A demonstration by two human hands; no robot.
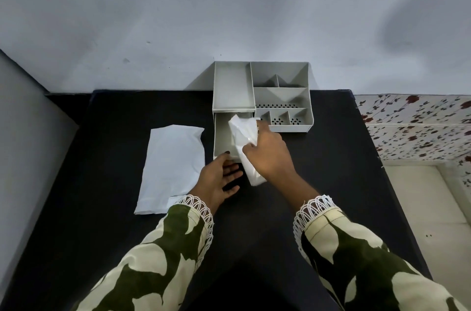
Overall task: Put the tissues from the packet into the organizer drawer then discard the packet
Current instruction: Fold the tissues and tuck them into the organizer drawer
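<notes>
Plastic packet (pixel 172 166), white and flat, lies near the left edge of the black table (pixel 331 183), its long side running from the near-left toward the far edge, with nothing on top of it. Just right of its near end comes a sleeve (pixel 158 254) in a cream and green print with a white lace cuff. From that cuff the left hand (pixel 219 178) reaches forward, palm turned inward, fingers loosely spread; its thumb tip touches the near-left corner of the drawer (pixel 223 134), and the other fingers lie open just below the drawer's front.

That drawer stands pulled out toward the person from the lower left of the grey organizer (pixel 262 96), which sits at the far edge of the table against the pale wall (pixel 229 4). Over the drawer's right part slants a stack of white tissues (pixel 244 145), its far end inside the drawer and its near end hanging past the front rim above the table. The right hand (pixel 267 152) grips this stack from the right side, thumb on top and fingers curled around it. To the right of the drawer are the organizer's small open compartments, some with perforated floors. Beyond the table's right edge shows a floral cloth (pixel 413 127).
</notes>
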